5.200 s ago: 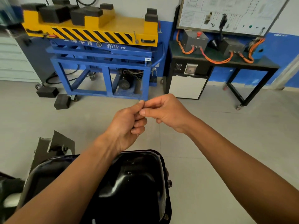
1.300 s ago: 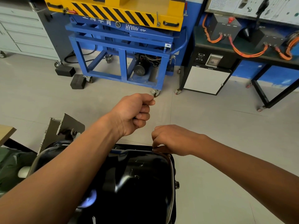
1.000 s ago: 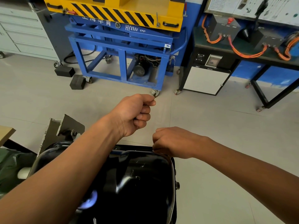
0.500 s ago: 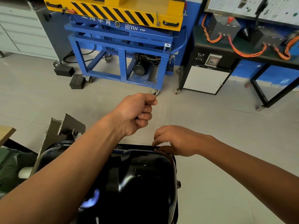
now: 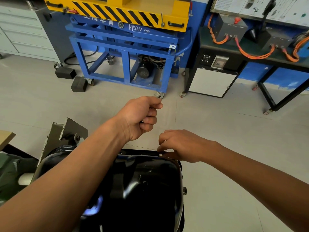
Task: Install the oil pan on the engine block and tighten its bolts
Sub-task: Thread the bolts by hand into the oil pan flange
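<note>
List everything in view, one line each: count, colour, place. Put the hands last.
oil pan: one, glossy black, bottom centre.
bolt: one, silver, on the pan's far flange.
lift table: one, blue frame with yellow-and-black striped top, upper centre.
blocks: two, black, on the floor left of the lift table.
drawer cabinet: one, grey, upper left.
bench: one, black, carrying orange cables, upper right.
bracket: one, grey, left of the pan.
left hand: curled in a fist above the pan; contents hidden.
right hand: pinching the bolt.
</note>
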